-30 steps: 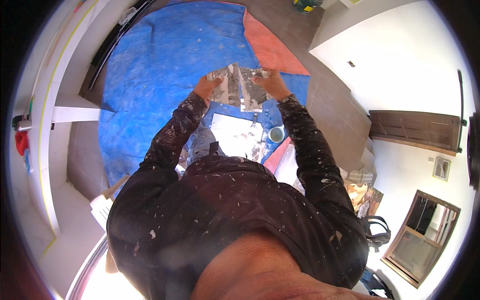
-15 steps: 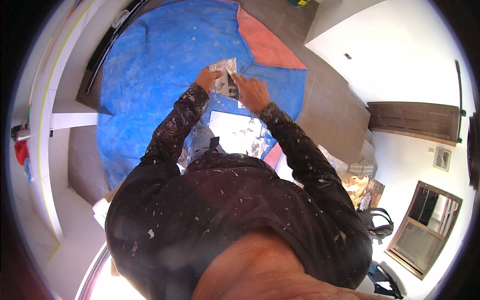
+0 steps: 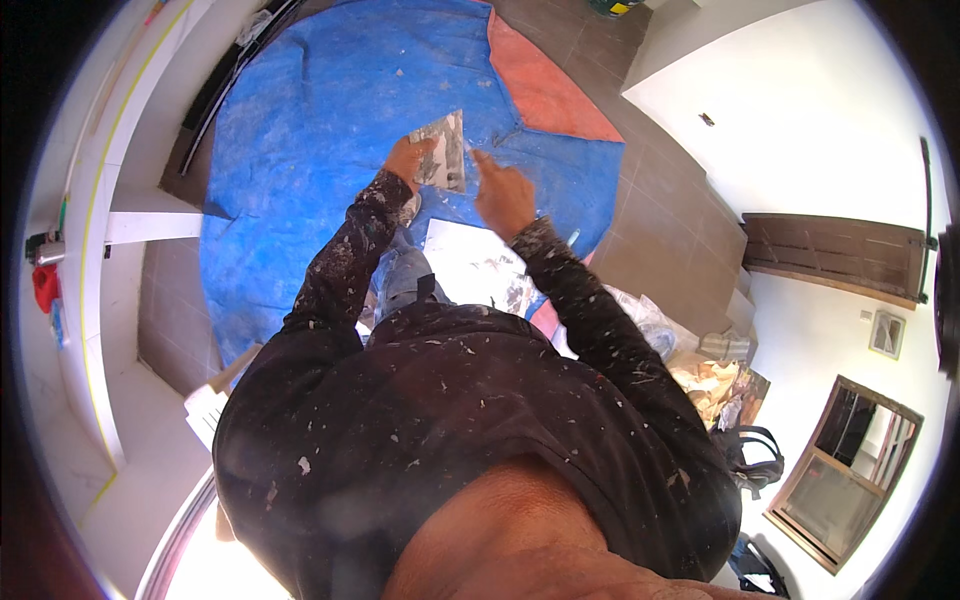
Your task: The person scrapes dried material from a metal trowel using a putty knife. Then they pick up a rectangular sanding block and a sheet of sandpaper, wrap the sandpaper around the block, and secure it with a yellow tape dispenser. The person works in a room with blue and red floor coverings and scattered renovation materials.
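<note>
My left hand (image 3: 408, 160) grips the edge of a flat, squarish metal plate (image 3: 445, 165) smeared with white and grey paste. It is held level out in front of me, over a blue tarp (image 3: 300, 150). Just to the right of the plate, apart from it, is my right hand (image 3: 507, 195). Its index finger points toward the plate while the other fingers curl in. A small pale thing seems to sit at the fingertip, too blurred to name. Below the hands, close to my body, lies a white surface (image 3: 465, 255) with dark smears.
The tarp's folded-over red side (image 3: 545, 85) lies at the far right. Brown floor tiles (image 3: 660, 240) run beside it. Crumpled plastic and paper (image 3: 705, 385) lie at my right, near a black strap (image 3: 760, 460). A white beam (image 3: 150, 226) stands at the left.
My right hand has drawn back from the plate, where its fingers were against the surface. The plate has tilted slightly and shifted a little left in my left hand.
</note>
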`<state>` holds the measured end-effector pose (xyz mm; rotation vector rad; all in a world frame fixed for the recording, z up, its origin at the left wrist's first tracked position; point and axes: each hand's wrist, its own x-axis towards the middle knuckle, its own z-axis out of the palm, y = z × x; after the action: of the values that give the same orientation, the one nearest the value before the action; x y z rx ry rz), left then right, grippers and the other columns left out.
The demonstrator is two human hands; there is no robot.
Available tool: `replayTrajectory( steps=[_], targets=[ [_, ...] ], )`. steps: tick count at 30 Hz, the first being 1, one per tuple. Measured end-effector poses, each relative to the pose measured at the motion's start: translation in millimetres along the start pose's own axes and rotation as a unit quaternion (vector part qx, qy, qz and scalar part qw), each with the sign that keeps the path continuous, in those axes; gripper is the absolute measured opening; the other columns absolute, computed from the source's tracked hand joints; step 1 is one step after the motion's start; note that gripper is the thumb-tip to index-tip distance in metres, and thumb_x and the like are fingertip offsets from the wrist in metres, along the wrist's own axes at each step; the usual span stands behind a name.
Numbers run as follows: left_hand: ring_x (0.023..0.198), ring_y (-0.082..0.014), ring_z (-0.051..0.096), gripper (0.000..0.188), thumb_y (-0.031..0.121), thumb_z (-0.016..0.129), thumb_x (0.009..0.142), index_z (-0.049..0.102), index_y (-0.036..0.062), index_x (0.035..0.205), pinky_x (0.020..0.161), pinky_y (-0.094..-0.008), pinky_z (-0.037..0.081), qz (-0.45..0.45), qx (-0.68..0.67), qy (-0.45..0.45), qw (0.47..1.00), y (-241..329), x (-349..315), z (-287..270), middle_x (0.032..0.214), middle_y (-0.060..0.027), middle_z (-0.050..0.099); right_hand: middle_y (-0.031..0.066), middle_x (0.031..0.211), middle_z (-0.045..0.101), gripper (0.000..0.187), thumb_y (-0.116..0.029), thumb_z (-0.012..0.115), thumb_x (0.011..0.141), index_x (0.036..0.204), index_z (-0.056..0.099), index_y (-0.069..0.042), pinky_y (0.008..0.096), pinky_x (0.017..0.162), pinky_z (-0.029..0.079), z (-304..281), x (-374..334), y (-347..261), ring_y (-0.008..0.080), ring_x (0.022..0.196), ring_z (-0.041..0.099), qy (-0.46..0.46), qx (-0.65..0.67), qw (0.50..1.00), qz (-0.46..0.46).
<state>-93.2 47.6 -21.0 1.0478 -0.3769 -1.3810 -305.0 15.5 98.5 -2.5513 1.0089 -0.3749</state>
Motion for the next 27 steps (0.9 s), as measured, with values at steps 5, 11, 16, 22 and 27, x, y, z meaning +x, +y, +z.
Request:
replayTrajectory(
  steps=[5,11,16,22,27],
  targets=[
    [0.085,-0.0169,0.067,0.02,0.014,0.06,0.095,0.066,0.0009,0.109,0.071,-0.0332,0.055,0.079,0.021,0.031,0.996,1.0,-22.4,57.9,0.097,-0.0071,0.069,0.0181,0.092,0.07,0.052,-0.006,0.059,0.078,0.13,0.055,-0.006,0.0522,0.069,0.049,24.2,17.8,-7.7,0.0388,0.079,0.065,0.08,0.011,0.996,0.024],
    [0.087,-0.0175,0.066,0.026,0.017,0.061,0.094,0.066,-0.0014,0.112,0.074,-0.0331,0.053,0.135,0.224,0.075,0.962,7.9,-30.1,83.7,0.101,-0.009,0.071,0.0208,0.092,0.069,0.047,-0.009,0.058,0.082,0.13,0.054,-0.007,0.0563,0.07,0.047,9.4,39.2,0.5,0.0433,0.081,0.064,0.064,0.029,0.996,0.049],
    [0.088,-0.0173,0.065,0.029,0.013,0.059,0.093,0.065,-0.0018,0.116,0.076,-0.0321,0.052,0.149,0.193,0.085,0.966,-14.2,-19.8,73.0,0.102,-0.0086,0.07,0.0181,0.104,0.068,0.053,-0.011,0.059,0.081,0.134,0.05,-0.008,0.0546,0.072,0.05,14.3,33.2,-0.8,0.0418,0.085,0.064,0.026,0.031,0.997,0.059],
    [0.088,-0.0165,0.065,0.028,0.013,0.061,0.092,0.066,-0.0005,0.116,0.078,-0.0318,0.052,0.12,0.087,0.054,0.988,-23.2,-22.6,86.2,0.102,-0.0074,0.07,0.0222,0.091,0.069,0.045,-0.015,0.059,0.082,0.127,0.059,-0.013,0.057,0.069,0.05,28.6,50.1,23.7,0.0438,0.079,0.067,0.1,-0.004,0.991,0.086],
    [0.094,-0.0173,0.064,0.035,0.015,0.066,0.092,0.061,0.0026,0.125,0.076,-0.0335,0.054,0.119,0.069,0.086,0.987,3.9,-16.8,63.4,0.107,-0.0065,0.068,0.0178,0.094,0.071,0.035,-0.018,0.067,0.084,0.117,0.065,-0.005,0.0425,0.077,0.053,-33.1,41.7,56.7,0.0311,0.085,0.069,0.107,0.24,0.954,0.147]
  ],
)
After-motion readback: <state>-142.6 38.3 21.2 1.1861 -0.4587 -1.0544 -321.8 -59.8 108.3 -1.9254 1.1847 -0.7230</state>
